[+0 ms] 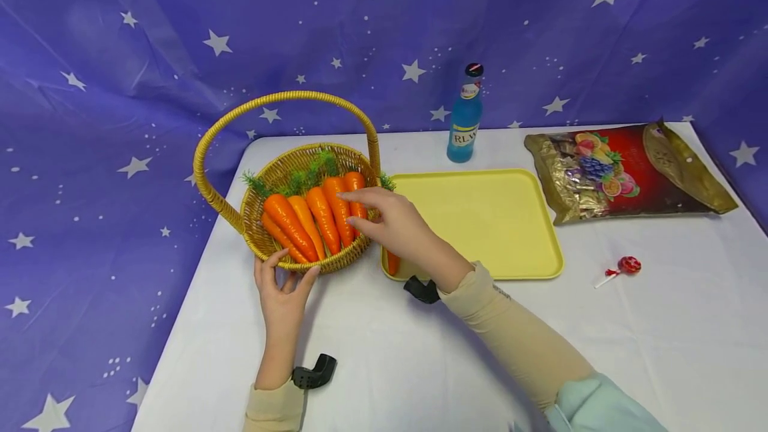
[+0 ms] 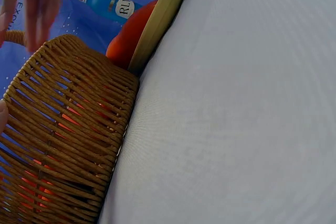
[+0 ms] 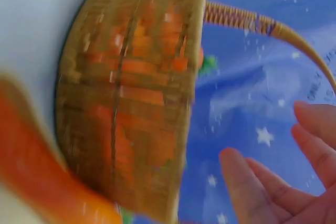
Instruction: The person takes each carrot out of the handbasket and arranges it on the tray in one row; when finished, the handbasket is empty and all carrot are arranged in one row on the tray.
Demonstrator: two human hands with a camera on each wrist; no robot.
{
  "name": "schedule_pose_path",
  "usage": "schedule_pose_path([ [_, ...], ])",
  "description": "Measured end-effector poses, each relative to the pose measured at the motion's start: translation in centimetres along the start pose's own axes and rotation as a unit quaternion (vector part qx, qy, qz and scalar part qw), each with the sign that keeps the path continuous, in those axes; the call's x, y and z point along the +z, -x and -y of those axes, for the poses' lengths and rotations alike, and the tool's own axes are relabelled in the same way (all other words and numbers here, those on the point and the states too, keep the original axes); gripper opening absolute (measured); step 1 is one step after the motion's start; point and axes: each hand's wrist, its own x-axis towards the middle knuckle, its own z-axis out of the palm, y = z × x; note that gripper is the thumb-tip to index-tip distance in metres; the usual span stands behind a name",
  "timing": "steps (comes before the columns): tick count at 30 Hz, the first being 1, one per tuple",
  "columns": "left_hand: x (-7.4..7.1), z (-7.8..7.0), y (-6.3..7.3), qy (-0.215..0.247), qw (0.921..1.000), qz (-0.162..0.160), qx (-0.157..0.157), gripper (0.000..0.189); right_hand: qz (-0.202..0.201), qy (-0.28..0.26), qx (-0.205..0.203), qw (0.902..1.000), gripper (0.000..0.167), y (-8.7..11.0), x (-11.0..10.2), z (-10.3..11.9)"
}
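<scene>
A wicker basket [image 1: 342, 259] with a tall arched handle holds several orange carrots [image 1: 324, 219] with green tops. At its front rim my left hand [image 1: 281, 299] grips the basket, fingers over the edge. My right hand [image 1: 393, 222] is over the basket's right side with fingers apart and nothing between them; the right wrist view shows its spread fingers [image 3: 239, 182] beyond the rim. Partly hidden beneath that hand, another carrot [image 1: 393, 263] lies at the left end of a yellow tray [image 1: 474, 225]. This carrot [image 3: 47, 166] appears blurred beside the basket in the right wrist view.
Behind the tray stands a blue bottle [image 1: 465, 119]. A red and gold candy bag [image 1: 630, 172] lies at the back right, with a red lollipop [image 1: 629, 265] in front of it. A purple starry cloth [image 1: 360, 39] hangs behind the white table [image 1: 420, 365].
</scene>
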Motion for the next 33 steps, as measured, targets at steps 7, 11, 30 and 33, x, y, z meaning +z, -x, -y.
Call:
schedule_pose_path([
  [7, 0.1, -0.4, 0.1, -0.012, 0.9999, -0.003, 0.000, 0.056, 0.077, -0.063, 0.007, 0.9951, 0.046, -3.5, 3.3, 0.1],
  [11, 0.0, -0.2, 0.1, -0.015, 0.9999, -0.003, 0.003, 0.056, 0.109, -0.066, 0.020, 0.9917, 0.049, -4.9, 4.8, 0.1],
  [30, -0.3, 1.1, -0.3, -0.001, 0.9998, 0.003, 0.018, 0.056, 0.183, -0.024, 0.020, 0.9826, 0.044, -7.6, 8.8, 0.6],
  [33, -0.1, 0.3, -0.2, 0.002, 0.9996, 0.006, 0.026, 0.056, 0.194, -0.018, 0.015, 0.9806, 0.043, -7.8, 9.4, 0.7],
])
